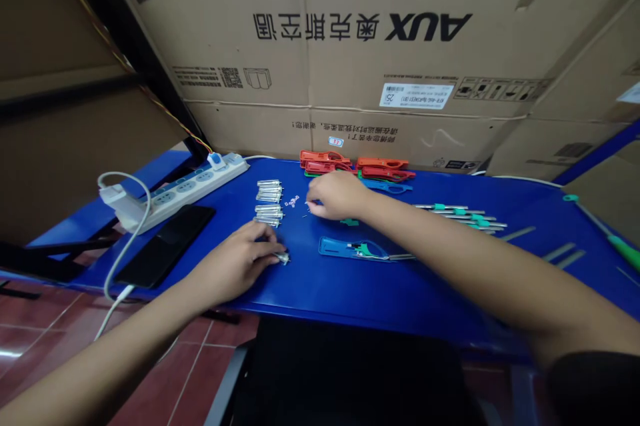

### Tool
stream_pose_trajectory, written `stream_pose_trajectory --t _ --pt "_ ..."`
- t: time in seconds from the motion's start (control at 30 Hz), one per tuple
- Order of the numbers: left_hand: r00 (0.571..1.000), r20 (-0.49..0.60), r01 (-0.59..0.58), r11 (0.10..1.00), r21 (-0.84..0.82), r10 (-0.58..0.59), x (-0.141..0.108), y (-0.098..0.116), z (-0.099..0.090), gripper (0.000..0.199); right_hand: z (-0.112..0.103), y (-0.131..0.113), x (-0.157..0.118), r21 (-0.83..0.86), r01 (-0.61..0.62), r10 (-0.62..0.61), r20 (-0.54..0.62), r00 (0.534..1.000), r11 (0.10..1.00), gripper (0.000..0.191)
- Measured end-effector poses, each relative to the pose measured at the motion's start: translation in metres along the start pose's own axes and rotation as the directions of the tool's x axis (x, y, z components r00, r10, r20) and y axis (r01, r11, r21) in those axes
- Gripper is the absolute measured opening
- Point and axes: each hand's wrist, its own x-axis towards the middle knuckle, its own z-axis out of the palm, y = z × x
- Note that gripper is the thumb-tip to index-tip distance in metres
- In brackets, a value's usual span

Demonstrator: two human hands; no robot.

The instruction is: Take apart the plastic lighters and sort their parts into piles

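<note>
My left hand (247, 258) pinches a small clear and metal cylinder (283, 257) just above the blue table. Beyond it lie two groups of similar cylinders (269, 191). My right hand (334, 196) is closed at the fingertips over some tiny pins; what it holds is too small to name. Between the hands are small pinkish parts (293, 201). Nearer me, an opened blue plastic shell (333, 247) holds a green piece and a metal rod. A small green part (349, 221) lies beside my right wrist.
Red and orange shells (383, 163) and a blue one (387, 186) lie at the back against a cardboard box (350, 93). Metal rods with green parts (473, 217) are at right, near a green-handled screwdriver (623, 251). A power strip (190, 189) and a black phone (167, 246) sit left.
</note>
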Motion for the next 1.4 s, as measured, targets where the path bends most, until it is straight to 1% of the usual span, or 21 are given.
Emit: stream_pose_trajectory --t 0.07,0.13,0.17,0.23,0.27,0.33,0.4,0.47,0.5,0.6,0.67,0.8,0.83,0.9,1.0,1.1,1.27,1.4 --pt "0.999 0.039 0.024 0.999 0.03 -0.025 -0.003 -0.013 -0.002 0.023 0.008 -0.003 0.025 -0.015 -0.004 0.005 0.025 1.0 1.0 0.023" --pt "0.996 0.069 0.052 0.997 0.058 -0.056 -0.005 -0.022 -0.006 0.024 0.016 -0.006 0.044 -0.018 -0.012 0.013 0.044 0.999 1.0 0.022" --pt "0.994 0.077 0.067 0.994 0.082 -0.074 -0.006 -0.024 -0.009 0.023 0.02 -0.006 0.051 -0.017 -0.016 0.017 0.054 0.998 1.0 0.025" --pt "0.992 0.08 0.089 0.986 0.138 -0.101 -0.005 -0.026 -0.014 0.023 0.024 -0.006 0.06 -0.006 -0.019 0.02 0.065 0.998 1.0 0.038" --pt "0.991 0.076 0.096 0.982 0.162 -0.11 -0.004 -0.027 -0.017 0.025 0.025 -0.005 0.062 0.003 -0.018 0.018 0.065 0.998 1.0 0.041" --pt "0.991 0.052 0.113 0.975 0.19 -0.125 0.001 -0.026 -0.019 0.033 0.026 -0.002 0.06 0.026 -0.013 0.012 0.046 0.999 1.0 0.031" --pt "0.986 0.012 0.161 0.965 0.208 -0.167 0.008 -0.025 -0.015 0.054 0.024 0.003 0.052 0.055 -0.013 0.013 0.005 1.0 0.998 0.023" --pt "0.966 -0.007 0.253 0.938 0.236 -0.258 0.018 -0.027 -0.004 0.071 0.022 0.01 0.039 0.092 -0.017 0.021 -0.045 0.999 0.996 0.028" --pt "0.948 -0.004 0.308 0.916 0.258 -0.318 0.023 -0.029 0.002 0.073 0.021 0.014 0.031 0.11 -0.019 0.027 -0.065 0.998 0.994 0.031" --pt "0.887 0.047 0.419 0.845 0.332 -0.459 0.037 -0.041 0.017 0.075 0.018 0.027 0.002 0.169 -0.036 0.055 -0.108 0.993 0.985 0.036" --pt "0.856 0.062 0.457 0.807 0.374 -0.513 0.044 -0.053 0.02 0.075 0.017 0.035 -0.019 0.2 -0.053 0.08 -0.129 0.988 0.978 0.036" --pt "0.796 0.127 0.512 0.769 0.383 -0.592 0.056 -0.073 0.012 0.073 0.017 0.047 -0.055 0.228 -0.074 0.109 -0.146 0.983 0.971 0.035" --pt "0.789 0.145 0.512 0.77 0.381 -0.597 0.059 -0.076 0.01 0.072 0.018 0.049 -0.06 0.232 -0.073 0.108 -0.143 0.984 0.97 0.034" --pt "0.79 0.171 0.499 0.779 0.38 -0.589 0.064 -0.082 0.006 0.07 0.019 0.048 -0.062 0.224 -0.052 0.084 -0.136 0.987 0.973 0.032" --pt "0.791 0.193 0.482 0.786 0.387 -0.58 0.07 -0.086 0.005 0.068 0.023 0.039 -0.048 0.183 -0.005 0.027 -0.121 0.992 0.983 0.032" --pt "0.797 0.196 0.471 0.79 0.392 -0.572 0.07 -0.087 0.004 0.067 0.028 0.023 -0.02 0.154 0.023 -0.008 -0.099 0.995 0.988 0.035" --pt "0.817 0.185 0.451 0.805 0.386 -0.546 0.059 -0.087 -0.002 0.066 0.039 -0.001 0.025 0.146 0.061 -0.058 -0.025 0.998 0.987 0.04" --pt "0.817 0.187 0.458 0.811 0.364 -0.545 0.052 -0.086 -0.004 0.067 0.049 -0.011 0.044 0.161 0.069 -0.069 -0.002 0.998 0.985 0.043"
